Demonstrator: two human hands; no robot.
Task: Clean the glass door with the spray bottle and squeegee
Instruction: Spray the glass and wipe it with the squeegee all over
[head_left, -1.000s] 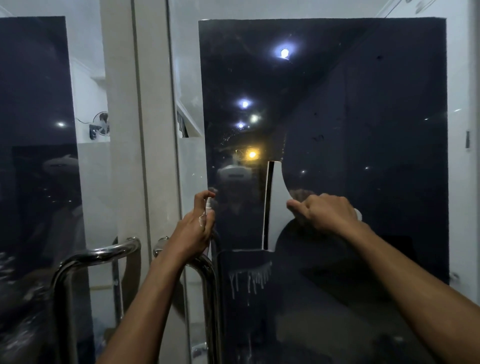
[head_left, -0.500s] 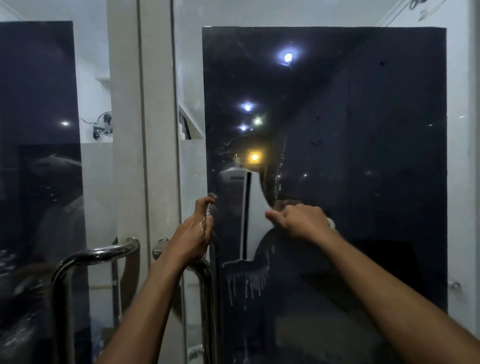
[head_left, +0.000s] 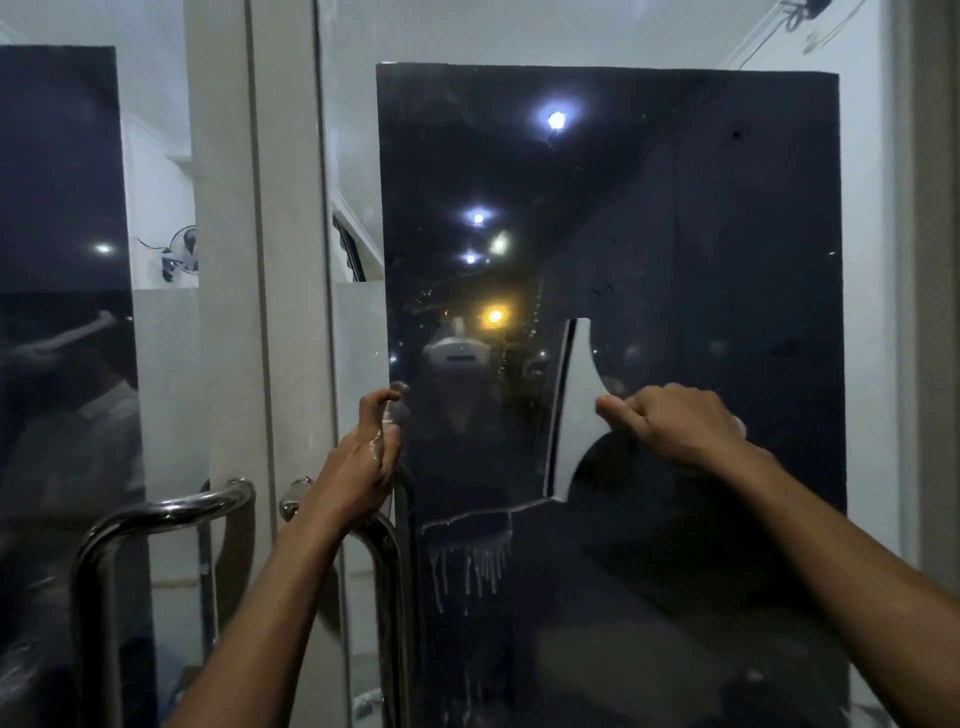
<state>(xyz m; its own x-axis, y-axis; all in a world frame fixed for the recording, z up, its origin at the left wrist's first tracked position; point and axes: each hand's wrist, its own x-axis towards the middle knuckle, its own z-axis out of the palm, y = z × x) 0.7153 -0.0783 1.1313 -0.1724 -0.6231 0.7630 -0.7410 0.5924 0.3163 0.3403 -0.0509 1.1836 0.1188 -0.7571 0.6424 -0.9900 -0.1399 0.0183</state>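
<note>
Nearest, the left hand (head_left: 363, 457) grips a small spray bottle (head_left: 387, 423), mostly hidden, just above the curved steel door handle (head_left: 384, 571). Right of that handle, the right hand (head_left: 675, 423) clenches the white squeegee (head_left: 574, 410), its blade upright against the dark glass door (head_left: 675, 234), with white drip streaks (head_left: 467, 561) below.

Looked like a shopfront or small office entrance, seen at night. Double frameless glass doors (head_left: 623, 260) with chunky curved steel pull handles (head_left: 156, 512), split by a pale pillar (head_left: 260, 208). Dark tinted film panels (head_left: 727, 234) stuck on the glass, with frosted strips beside them. White walls and a wall-mounted fan (head_left: 182, 252) visible through the clear part on the left. Reflected ceiling spotlights (head_left: 556, 120) and one orange lamp (head_left: 494, 315) in the pane. Too plain and commercial for a home, though couldn't tell what kind of business.
</note>
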